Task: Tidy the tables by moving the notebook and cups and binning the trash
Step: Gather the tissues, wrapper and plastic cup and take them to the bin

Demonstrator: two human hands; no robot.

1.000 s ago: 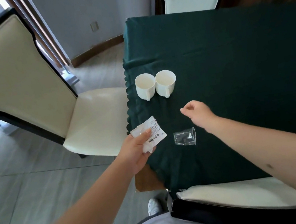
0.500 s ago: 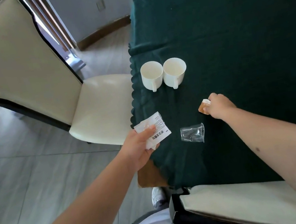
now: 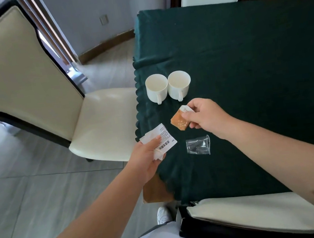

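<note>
Two pieces of trash are now off the worktop (image 3: 246,63): a second ago the right hand (image 3: 203,117) was empty and reaching, and now it pinches an orange packet (image 3: 179,122) lifted clear of the dark green cloth. Two glossy white mugs (image 3: 168,86) stand touching just beyond that hand, not yet moved. Left hand (image 3: 147,157) stays clamped on a crinkled white printed sachet (image 3: 161,143) at the worktop's edge. Between the hands and slightly nearer lies a crumpled clear wrapper (image 3: 198,145), probably next. No notebook or bin shows.
</note>
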